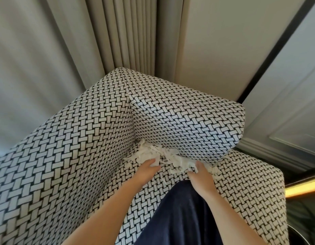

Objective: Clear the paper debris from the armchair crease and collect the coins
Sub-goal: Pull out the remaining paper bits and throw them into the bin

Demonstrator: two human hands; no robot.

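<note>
A heap of white shredded paper [163,154] fills the crease between the seat and the back of an armchair [79,138] covered in black-and-white woven pattern. My left hand [148,167] reaches into the left end of the heap, fingers curled over some shreds. At the right end my right hand [200,174] has its fingers buried in the paper, gripping a clump. A few loose strips lie on the seat between the hands. No coins show.
Beige curtains [117,32] hang behind the chair, a pale wall panel [224,41] to their right. My knee in dark blue cloth [179,214] presses on the seat. A lit strip and dark furniture [301,188] stand off the chair's right side.
</note>
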